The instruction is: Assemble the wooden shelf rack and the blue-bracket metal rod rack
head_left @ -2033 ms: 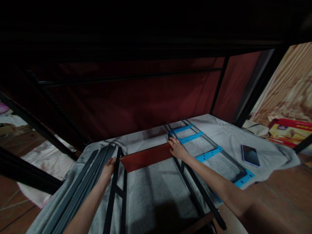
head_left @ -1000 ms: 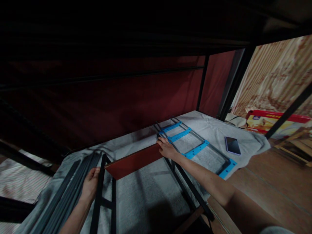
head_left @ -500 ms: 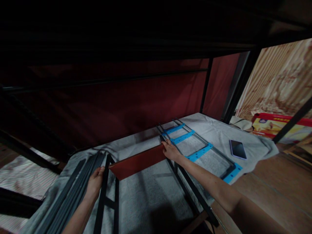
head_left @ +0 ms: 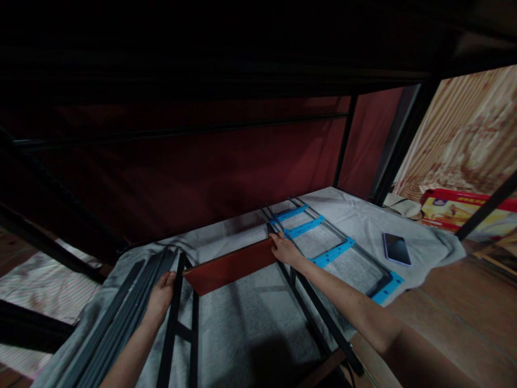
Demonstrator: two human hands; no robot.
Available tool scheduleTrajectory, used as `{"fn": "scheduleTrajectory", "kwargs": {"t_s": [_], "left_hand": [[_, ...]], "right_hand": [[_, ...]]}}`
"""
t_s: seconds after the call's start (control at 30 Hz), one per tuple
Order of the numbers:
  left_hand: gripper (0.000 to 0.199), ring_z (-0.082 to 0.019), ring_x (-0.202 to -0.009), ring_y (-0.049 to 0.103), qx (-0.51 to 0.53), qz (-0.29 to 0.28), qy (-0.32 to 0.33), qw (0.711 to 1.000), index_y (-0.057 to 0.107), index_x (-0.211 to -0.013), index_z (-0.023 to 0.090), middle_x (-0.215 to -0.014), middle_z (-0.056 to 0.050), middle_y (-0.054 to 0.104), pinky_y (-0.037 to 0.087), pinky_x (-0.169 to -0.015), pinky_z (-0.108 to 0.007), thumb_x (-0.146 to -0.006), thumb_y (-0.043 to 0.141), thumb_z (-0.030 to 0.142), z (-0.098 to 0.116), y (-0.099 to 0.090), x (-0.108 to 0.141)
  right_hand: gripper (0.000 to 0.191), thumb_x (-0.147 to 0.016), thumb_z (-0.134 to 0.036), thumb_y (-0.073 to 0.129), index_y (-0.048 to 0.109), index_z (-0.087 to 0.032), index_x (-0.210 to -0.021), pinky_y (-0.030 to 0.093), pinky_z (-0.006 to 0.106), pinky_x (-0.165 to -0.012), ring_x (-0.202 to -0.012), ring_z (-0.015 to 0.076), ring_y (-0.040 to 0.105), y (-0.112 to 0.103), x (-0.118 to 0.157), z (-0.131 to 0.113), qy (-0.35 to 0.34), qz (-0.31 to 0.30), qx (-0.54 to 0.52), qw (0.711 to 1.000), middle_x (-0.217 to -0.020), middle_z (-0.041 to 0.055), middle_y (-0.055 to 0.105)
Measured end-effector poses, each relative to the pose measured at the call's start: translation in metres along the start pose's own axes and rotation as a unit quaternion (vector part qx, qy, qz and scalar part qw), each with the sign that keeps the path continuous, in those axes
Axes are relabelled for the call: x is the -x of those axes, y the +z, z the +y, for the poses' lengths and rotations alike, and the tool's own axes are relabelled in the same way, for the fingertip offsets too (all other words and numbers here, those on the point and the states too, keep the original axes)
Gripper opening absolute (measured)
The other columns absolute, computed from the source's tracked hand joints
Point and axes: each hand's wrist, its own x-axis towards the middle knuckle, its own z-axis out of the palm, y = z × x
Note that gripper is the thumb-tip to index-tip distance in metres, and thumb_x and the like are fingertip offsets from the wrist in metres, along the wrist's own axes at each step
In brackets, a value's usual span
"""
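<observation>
My left hand [head_left: 161,296] is closed around the upper part of a black metal side frame [head_left: 173,323], its fingertips partly hidden behind the bar. A reddish-brown board [head_left: 232,267] stands on its long edge between this frame and a second black frame [head_left: 311,302] on the right. At the board's right end, where it meets the second frame, my right hand [head_left: 284,249] grips it with bent fingers. Beside that hand lies a rack of thin grey rods with blue crosspieces [head_left: 333,252]. Left of my left hand is a bundle of grey tubes [head_left: 125,318].
A grey blanket [head_left: 250,318] lies under everything. On its right part rests a phone [head_left: 396,249]. Dark posts and rails [head_left: 404,140] surround the space, with a dark red sheet [head_left: 226,172] behind. A red-and-yellow box [head_left: 460,213] stands on the floor at right.
The view has shifted very slightly, so everything sits a little further right. Both hands keep their hold, and the board stays between the frames.
</observation>
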Motion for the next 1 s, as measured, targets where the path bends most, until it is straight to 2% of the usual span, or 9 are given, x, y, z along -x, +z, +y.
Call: {"fn": "scheduleTrajectory", "kwargs": {"t_s": [0.1, 0.23, 0.33, 0.43, 0.6, 0.87, 1.0], "left_hand": [[0.025, -0.030, -0.117, 0.057, -0.004, -0.001, -0.015, 1.000, 0.059, -0.080, 0.020, -0.093, -0.010, 0.069, 0.041, -0.105, -0.043, -0.073, 0.057, 0.044, -0.003, 0.000, -0.002], [0.027, -0.029, -0.116, 0.057, 0.007, -0.013, -0.012, 1.000, 0.059, -0.082, 0.019, -0.095, -0.010, 0.069, 0.039, -0.106, -0.042, -0.072, 0.057, 0.044, -0.010, 0.002, -0.005], [0.030, -0.028, -0.107, 0.060, 0.029, 0.000, -0.011, 1.000, 0.060, -0.082, 0.020, -0.090, -0.007, 0.068, 0.045, -0.098, -0.039, -0.070, 0.059, 0.047, -0.012, 0.002, -0.005], [0.038, -0.024, -0.086, 0.062, 0.054, -0.011, 0.002, 0.998, 0.060, -0.078, 0.020, -0.077, -0.003, 0.065, 0.049, -0.080, -0.034, -0.064, 0.063, 0.055, -0.011, 0.003, -0.001], [0.052, -0.016, -0.066, 0.052, 0.082, -0.035, 0.030, 0.996, 0.057, -0.072, 0.019, -0.066, 0.001, 0.057, 0.042, -0.062, -0.027, -0.057, 0.064, 0.068, -0.011, 0.003, 0.005], [0.056, -0.013, -0.060, 0.047, 0.106, -0.047, 0.031, 0.993, 0.055, -0.070, 0.018, -0.062, 0.003, 0.052, 0.038, -0.057, -0.024, -0.056, 0.064, 0.072, -0.010, 0.003, 0.010], [0.054, -0.013, -0.057, 0.049, 0.116, -0.071, 0.014, 0.991, 0.058, -0.074, 0.018, -0.061, 0.003, 0.054, 0.039, -0.055, -0.024, -0.060, 0.064, 0.069, -0.002, -0.001, 0.020]], "right_hand": [[0.057, -0.088, -0.019, 0.045, 0.038, -0.013, -0.144, 0.039, 0.035, -0.101, -0.116, 0.0246, 0.056, 0.001, -0.001, 0.001, 0.001, -0.005, -0.002, 1.000, -0.136, 0.0178, 0.048], [0.057, -0.087, -0.017, 0.045, 0.039, -0.013, -0.143, 0.039, 0.034, -0.100, -0.118, 0.0243, 0.054, 0.002, -0.002, 0.002, -0.002, 0.003, -0.004, 1.000, -0.136, 0.0176, 0.048], [0.057, -0.087, -0.018, 0.046, 0.039, -0.013, -0.143, 0.040, 0.033, -0.099, -0.118, 0.0243, 0.054, 0.003, -0.002, 0.003, -0.007, 0.007, -0.007, 1.000, -0.137, 0.0178, 0.047], [0.057, -0.087, -0.019, 0.047, 0.039, -0.014, -0.143, 0.040, 0.034, -0.098, -0.116, 0.0245, 0.056, 0.003, -0.003, 0.004, -0.004, -0.004, -0.007, 1.000, -0.137, 0.0173, 0.048], [0.058, -0.087, -0.018, 0.047, 0.038, -0.017, -0.144, 0.041, 0.034, -0.097, -0.110, 0.0244, 0.059, 0.004, -0.004, 0.005, 0.005, -0.010, -0.004, 1.000, -0.138, 0.0164, 0.047], [0.060, -0.085, -0.017, 0.049, 0.039, -0.018, -0.144, 0.039, 0.035, -0.101, -0.116, 0.0254, 0.056, 0.005, -0.005, 0.008, -0.002, -0.012, -0.010, 1.000, -0.139, 0.0157, 0.046], [0.062, -0.083, -0.018, 0.050, 0.039, -0.015, -0.144, 0.038, 0.036, -0.104, -0.124, 0.0236, 0.051, 0.008, -0.010, 0.014, 0.001, 0.009, -0.106, 0.994, -0.136, 0.0146, 0.051]]}}
